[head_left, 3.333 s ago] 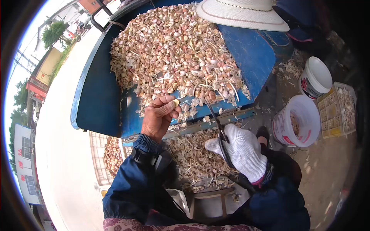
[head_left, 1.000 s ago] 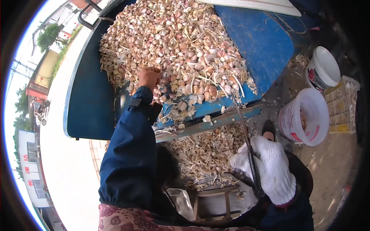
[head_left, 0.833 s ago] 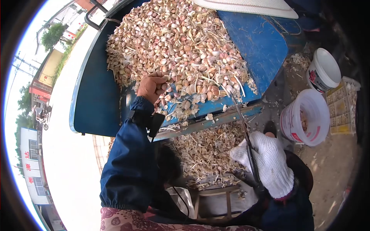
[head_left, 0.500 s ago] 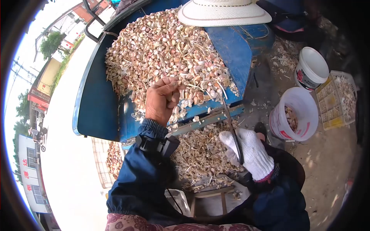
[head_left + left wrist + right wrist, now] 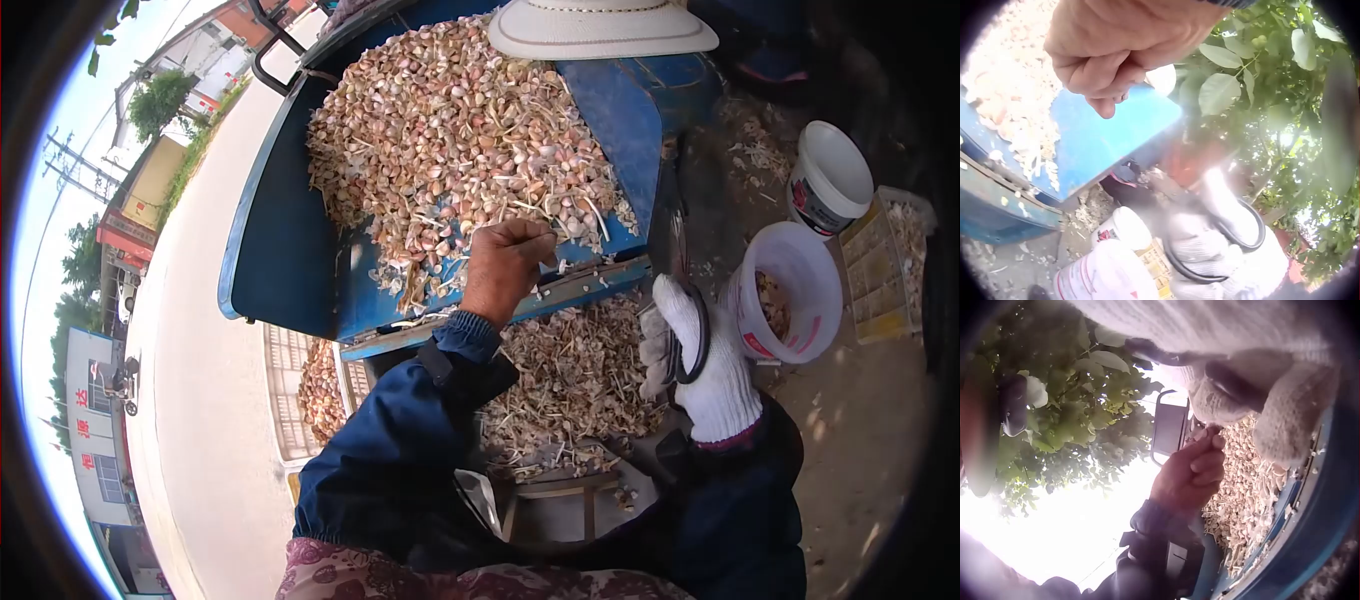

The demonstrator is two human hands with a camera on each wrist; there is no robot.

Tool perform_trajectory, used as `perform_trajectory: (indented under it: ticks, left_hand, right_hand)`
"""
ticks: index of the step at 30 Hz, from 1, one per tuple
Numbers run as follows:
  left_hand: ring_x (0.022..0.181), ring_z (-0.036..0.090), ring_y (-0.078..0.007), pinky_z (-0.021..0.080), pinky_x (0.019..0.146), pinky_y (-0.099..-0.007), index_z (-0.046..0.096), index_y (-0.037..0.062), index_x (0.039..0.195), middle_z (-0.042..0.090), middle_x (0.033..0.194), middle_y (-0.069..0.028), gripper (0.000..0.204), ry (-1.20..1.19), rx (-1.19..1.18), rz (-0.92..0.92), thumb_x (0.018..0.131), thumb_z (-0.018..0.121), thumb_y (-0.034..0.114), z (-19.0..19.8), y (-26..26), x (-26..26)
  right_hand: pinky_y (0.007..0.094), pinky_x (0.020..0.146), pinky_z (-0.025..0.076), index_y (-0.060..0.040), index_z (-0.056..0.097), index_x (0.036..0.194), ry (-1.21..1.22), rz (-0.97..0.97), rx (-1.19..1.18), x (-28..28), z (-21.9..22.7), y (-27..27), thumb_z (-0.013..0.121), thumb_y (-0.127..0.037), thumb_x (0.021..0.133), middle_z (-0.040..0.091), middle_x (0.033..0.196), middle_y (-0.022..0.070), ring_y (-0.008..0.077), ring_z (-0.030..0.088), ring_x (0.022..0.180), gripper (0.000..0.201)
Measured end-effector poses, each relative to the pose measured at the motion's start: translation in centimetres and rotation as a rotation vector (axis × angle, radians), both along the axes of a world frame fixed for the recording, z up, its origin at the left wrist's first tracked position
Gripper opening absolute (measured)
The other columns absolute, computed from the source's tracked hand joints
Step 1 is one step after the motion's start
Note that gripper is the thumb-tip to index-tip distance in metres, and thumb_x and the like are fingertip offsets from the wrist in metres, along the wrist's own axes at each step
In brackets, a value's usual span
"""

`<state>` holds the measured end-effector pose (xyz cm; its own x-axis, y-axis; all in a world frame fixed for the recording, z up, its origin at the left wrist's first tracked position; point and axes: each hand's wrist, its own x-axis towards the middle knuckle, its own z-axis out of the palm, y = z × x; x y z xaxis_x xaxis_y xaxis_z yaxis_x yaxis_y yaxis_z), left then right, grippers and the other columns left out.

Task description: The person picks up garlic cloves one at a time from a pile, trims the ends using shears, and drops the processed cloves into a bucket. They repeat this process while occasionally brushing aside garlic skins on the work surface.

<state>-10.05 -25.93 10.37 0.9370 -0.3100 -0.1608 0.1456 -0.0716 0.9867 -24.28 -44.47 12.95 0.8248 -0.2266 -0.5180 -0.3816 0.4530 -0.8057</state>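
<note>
My bare left hand (image 5: 505, 265) is closed in a pinch above the blue bed's front lip. At its fingertips a small garlic clove (image 5: 1213, 429) shows in part in the right wrist view, mostly covered by the fingers. To its right, my right hand (image 5: 715, 370), in a white knitted glove, grips scissors (image 5: 703, 335) by their dark looped handles. The blades point up and away; the left wrist view shows the handle loops (image 5: 1259, 228) spread apart. Behind the left hand lies a big heap of garlic cloves (image 5: 450, 140) with bits of stalk.
The blue metal bed (image 5: 270, 250) holds the heap, and a pale hat (image 5: 600, 30) sits at its back. Dry trimmings (image 5: 570, 390) are piled below the lip. Two buckets (image 5: 835, 165) and a yellow-and-white crate (image 5: 880, 270) stand right; another crate (image 5: 290, 390) holds cloves at left.
The left hand reached into the heap, then came back nearer and to the right with fingers pinched. The right hand moved up and right, turning the scissors more upright. The head view shifted.
</note>
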Motion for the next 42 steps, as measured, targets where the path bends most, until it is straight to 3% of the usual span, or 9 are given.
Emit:
perform_trajectory:
  ticks: [3,5,14,28,31,35,37,39,42]
  left_hand:
    - [0.038,0.040,-0.0026,0.027,0.035,-0.0191,0.068,-0.0019,0.086,0.065,0.069,-0.0065,0.010,-0.170,0.229,0.282,0.087,0.065,0.008,-5.7,7.6,5.0]
    - [0.062,0.060,-0.0103,0.046,0.058,-0.0264,0.072,-0.0027,0.085,0.068,0.070,-0.0065,0.013,-0.326,0.303,0.401,0.080,0.066,0.008,-7.9,10.7,8.9]
    - [0.076,0.068,-0.0267,0.053,0.070,-0.0361,0.074,0.0100,0.095,0.069,0.083,-0.0163,0.019,-0.582,0.915,-0.102,0.079,0.068,0.019,-10.7,10.8,17.5]
    - [0.067,0.067,-0.0279,0.053,0.062,-0.0396,0.068,0.0024,0.094,0.067,0.078,-0.0203,0.020,-0.790,1.118,-0.247,0.077,0.063,0.012,-11.6,10.0,19.9]
    - [0.050,0.060,-0.0203,0.046,0.047,-0.0341,0.066,-0.0032,0.089,0.066,0.071,-0.0165,0.018,-0.533,0.976,-0.230,0.078,0.065,0.011,-9.6,11.3,18.3]
    - [0.042,0.038,-0.0069,0.025,0.038,-0.0209,0.061,-0.0034,0.085,0.057,0.063,-0.0049,0.011,0.095,0.275,0.040,0.085,0.063,0.007,-6.5,12.7,13.7]
    - [0.047,0.038,-0.0061,0.024,0.039,-0.0211,0.060,-0.0047,0.084,0.057,0.069,-0.0075,0.008,0.332,-0.203,0.048,0.083,0.061,0.003,-6.0,13.5,11.9]
    - [0.050,0.039,-0.0071,0.025,0.039,-0.0204,0.060,-0.0069,0.090,0.058,0.075,-0.0104,0.012,0.380,-0.310,-0.017,0.080,0.058,0.000,-5.8,14.0,9.9]
    - [0.052,0.044,-0.0124,0.031,0.040,-0.0229,0.058,-0.0069,0.092,0.058,0.073,-0.0112,0.015,0.435,-0.569,-0.041,0.082,0.057,0.004,-4.4,12.8,5.3]
  right_hand:
    - [0.0234,0.040,0.043,-0.0007,0.061,0.081,-0.046,0.032,0.049,0.2,0.6,1.2,0.071,-0.036,0.085,0.056,0.060,0.0026,0.0115,0.055,0.047,0.037]
    - [0.0232,0.040,0.043,-0.0016,0.061,0.081,0.000,0.040,0.029,0.6,0.5,1.7,0.070,-0.032,0.086,0.056,0.061,0.0020,0.0106,0.056,0.048,0.032]
    - [0.0211,0.043,0.043,-0.0028,0.061,0.086,0.039,0.084,-0.064,2.1,0.7,2.8,0.068,-0.034,0.087,0.055,0.062,0.0002,0.0081,0.054,0.049,0.032]
    - [0.0197,0.042,0.038,-0.0046,0.058,0.081,0.059,0.146,-0.053,2.0,0.8,3.4,0.070,-0.028,0.087,0.050,0.059,-0.0012,0.0053,0.048,0.047,0.028]
    - [0.0203,0.041,0.037,-0.0056,0.055,0.077,0.057,0.149,-0.060,2.1,1.2,3.4,0.071,-0.029,0.087,0.050,0.058,-0.0015,0.0056,0.048,0.046,0.029]
    - [0.0205,0.039,0.035,-0.0068,0.054,0.073,0.032,0.235,-0.101,2.1,0.9,4.0,0.072,-0.030,0.086,0.051,0.056,-0.0012,0.0065,0.048,0.045,0.032]
    - [0.0290,0.040,0.036,-0.0055,0.054,0.068,-0.039,0.380,-0.362,2.3,-0.7,4.2,0.070,-0.040,0.085,0.051,0.050,0.0048,0.0157,0.051,0.042,0.042]
    - [0.0267,0.047,0.045,-0.0024,0.055,0.077,-0.149,0.556,-0.793,2.6,-2.4,4.8,0.068,-0.039,0.087,0.055,0.060,0.0055,0.0131,0.054,0.051,0.040]
    - [0.0412,0.054,0.047,-0.0017,0.056,0.072,-0.294,0.588,-1.139,2.5,-1.8,6.3,0.070,-0.048,0.080,0.057,0.059,0.0174,0.0345,0.061,0.059,0.050]
